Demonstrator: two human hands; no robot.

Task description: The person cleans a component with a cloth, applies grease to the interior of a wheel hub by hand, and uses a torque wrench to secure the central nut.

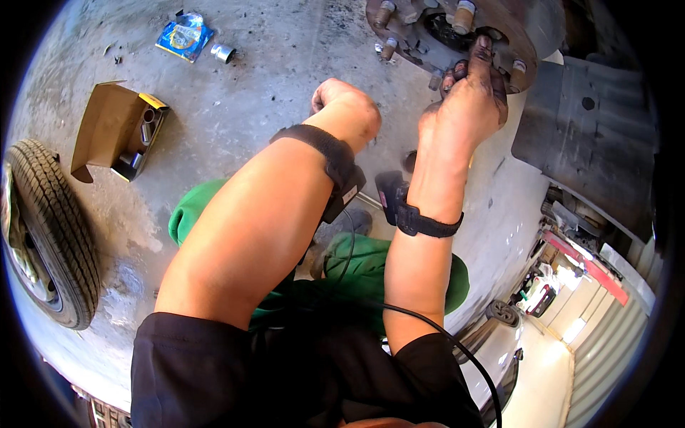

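Note:
At the upper right, a rusty wheel hub [524, 44] with several thick studs [464, 17] around a dark, greasy centre bore. My right hand [472, 93] is up against it, fingers blackened with grease. Its fingers curl in, while one blackened digit reaches up to the edge of the bore. Whether anything sits inside those curled fingers is hidden. My left hand [347, 105] hangs over the concrete floor, left of the hub and apart from it. It is bent into a fist turned away from view, so its contents cannot be seen.
An opened cardboard box [107, 121] with metal cylindrical parts lies at left, near a tyre on a wheel [61, 228]. Farther off are a torn blue packet [184, 37] and a small silver cap [222, 53]. A dark panel [585, 118] stands right of the hub.

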